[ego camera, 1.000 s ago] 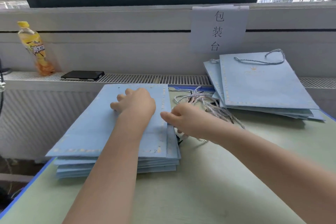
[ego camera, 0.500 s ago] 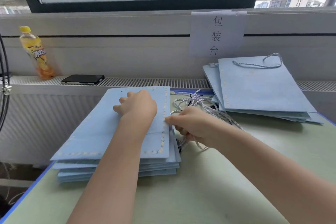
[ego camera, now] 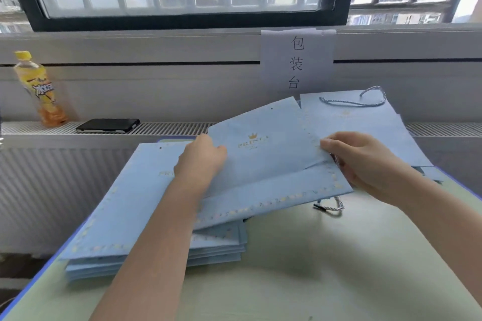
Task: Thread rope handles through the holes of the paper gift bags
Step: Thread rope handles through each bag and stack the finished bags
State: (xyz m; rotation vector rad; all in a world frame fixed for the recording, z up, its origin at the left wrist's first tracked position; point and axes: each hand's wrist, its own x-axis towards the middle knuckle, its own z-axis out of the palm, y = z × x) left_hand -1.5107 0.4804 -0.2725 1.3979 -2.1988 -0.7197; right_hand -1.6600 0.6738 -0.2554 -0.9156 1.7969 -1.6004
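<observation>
- The pale green table (ego camera: 300, 276) fills the lower view, with a blue edge on its left side.
- A stack of flat blue bags (ego camera: 125, 206) lies on the table's left part, its top bag showing a punched hole near the far edge.
- A second pile of bags (ego camera: 365, 128), the top one with a rope handle already fitted, lies at the far right against the wall.
- One lifted bag (ego camera: 268, 161), printed with a gold crown, is held tilted above the right side of the stack, between the two piles.
- The left hand (ego camera: 200, 161) grips the lifted bag's left edge, thumb on top and fingers curled under it.
- The right hand (ego camera: 365, 164) pinches the bag's right edge, thumb on the face and fingers behind.
- Loose rope handles (ego camera: 331, 206) lie on the table, partly hidden beneath the lifted bag's near right corner.
- A paper sign (ego camera: 297, 60) hangs on the wall under the window.
- A yellow bottle (ego camera: 39, 91) stands on the radiator ledge, with a black phone (ego camera: 108, 125) just beside it.
</observation>
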